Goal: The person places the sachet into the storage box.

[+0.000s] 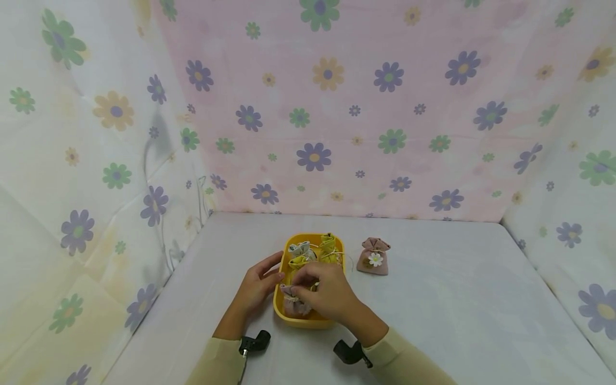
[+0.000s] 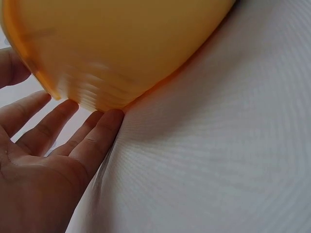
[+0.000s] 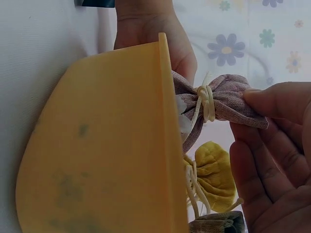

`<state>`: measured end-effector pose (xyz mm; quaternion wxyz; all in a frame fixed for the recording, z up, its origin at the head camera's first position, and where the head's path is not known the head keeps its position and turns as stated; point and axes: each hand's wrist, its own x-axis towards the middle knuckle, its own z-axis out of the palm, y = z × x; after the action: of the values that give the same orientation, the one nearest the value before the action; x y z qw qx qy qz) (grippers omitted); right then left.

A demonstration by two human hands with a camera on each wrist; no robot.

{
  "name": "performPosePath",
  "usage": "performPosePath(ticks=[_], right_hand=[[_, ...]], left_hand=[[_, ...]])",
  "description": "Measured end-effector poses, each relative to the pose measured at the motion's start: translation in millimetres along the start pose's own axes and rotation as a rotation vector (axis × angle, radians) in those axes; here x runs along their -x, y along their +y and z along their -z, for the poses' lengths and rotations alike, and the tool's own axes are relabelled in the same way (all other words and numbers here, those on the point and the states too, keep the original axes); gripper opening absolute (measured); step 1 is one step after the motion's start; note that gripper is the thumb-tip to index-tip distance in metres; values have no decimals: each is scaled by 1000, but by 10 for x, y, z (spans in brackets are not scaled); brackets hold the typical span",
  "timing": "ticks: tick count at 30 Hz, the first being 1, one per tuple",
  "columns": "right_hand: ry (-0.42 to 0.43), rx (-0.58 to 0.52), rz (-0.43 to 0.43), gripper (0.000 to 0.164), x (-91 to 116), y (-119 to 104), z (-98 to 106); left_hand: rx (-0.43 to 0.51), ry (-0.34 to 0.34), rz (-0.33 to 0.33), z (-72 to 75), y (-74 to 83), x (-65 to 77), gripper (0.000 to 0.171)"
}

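In the head view my right hand (image 1: pixel 332 293) reaches over a yellow plastic basket (image 1: pixel 308 323). Its thumb and fingers pinch the gathered neck of a dusty pink drawstring pouch (image 1: pixel 294 306) at the basket's near end. The right wrist view shows the pouch's pale cord (image 3: pixel 208 103) wound round the neck, with the lower part of the bag hidden behind the basket wall. My left hand (image 1: pixel 256 286) rests at the basket's left side. Its extended fingers (image 2: pixel 99 138) touch the outer wall, and the thumb lies by the rim.
Toward the basket's far end sit a yellow pouch (image 1: pixel 328 247) and a pale patterned pouch (image 1: pixel 301 249). Another pink pouch (image 1: pixel 373 261), with a white flower on it, stands on the white table right of the basket. Flowered cloth (image 1: pixel 353 160) walls off the back and sides.
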<state>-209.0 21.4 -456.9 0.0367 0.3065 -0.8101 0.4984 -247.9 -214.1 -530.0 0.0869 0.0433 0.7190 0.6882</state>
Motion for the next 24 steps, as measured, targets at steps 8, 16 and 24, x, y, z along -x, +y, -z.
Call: performPosePath(ticks=[8,16,24], right_hand=[[-21,13,-16,6,2,16,16],[-42,48,-16,10,-18,21,78],[10,90,0,11,-37,52,190]], left_hand=[[-7,-4,-8,-2,-2,1,54],[-17,-1,-6,-5,12,8,54],[-4,8,4,0,-17,-13,54]])
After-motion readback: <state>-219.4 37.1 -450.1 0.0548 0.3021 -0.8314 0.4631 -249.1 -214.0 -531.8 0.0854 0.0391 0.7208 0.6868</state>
